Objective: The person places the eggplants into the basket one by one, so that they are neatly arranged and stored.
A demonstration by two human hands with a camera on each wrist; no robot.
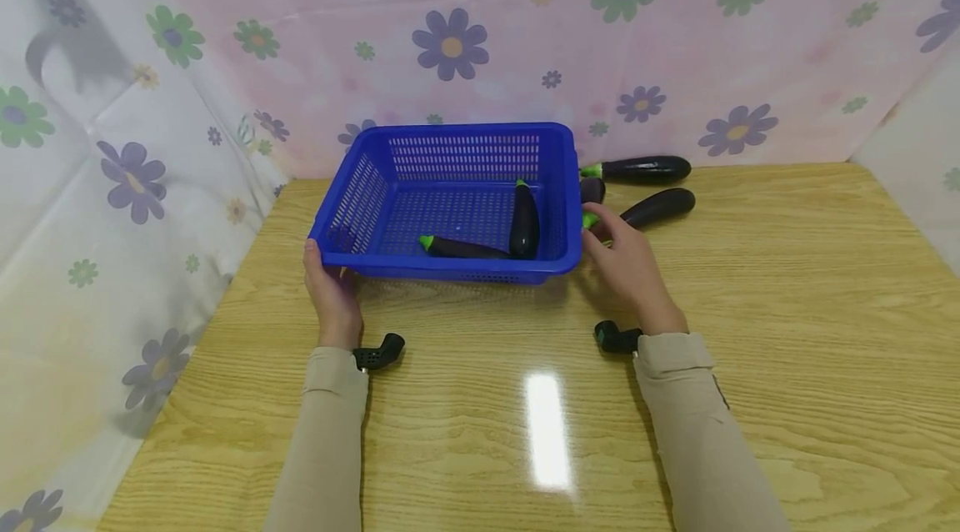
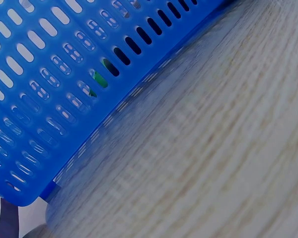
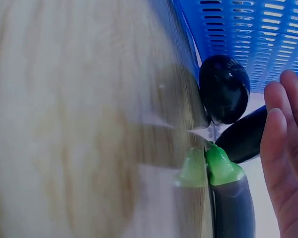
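Observation:
A blue plastic basket (image 1: pixel 472 269) with slotted walls stands at the back of the table. Inside it lie two dark eggplants, one lengthwise (image 1: pixel 525 223) and one along the front wall (image 1: pixel 468 248). My left hand (image 1: pixel 333 298) grips the basket's front left corner, thumb at the rim. By the right wall is my right hand (image 1: pixel 626 261), its fingers fairly straight in the right wrist view; whether they touch the wall I cannot tell. Just beyond that hand lie more eggplants: one with a green cap (image 3: pixel 233 203), a rounded dark one (image 3: pixel 224 89) and another at the back (image 1: pixel 648 170).
The wood-grain table (image 1: pixel 465 432) reflects a bright light patch near its front. A flowered cloth (image 1: pixel 517 40) hangs behind the basket and along the left side. A small black wrist device (image 1: pixel 380 351) sits by each sleeve.

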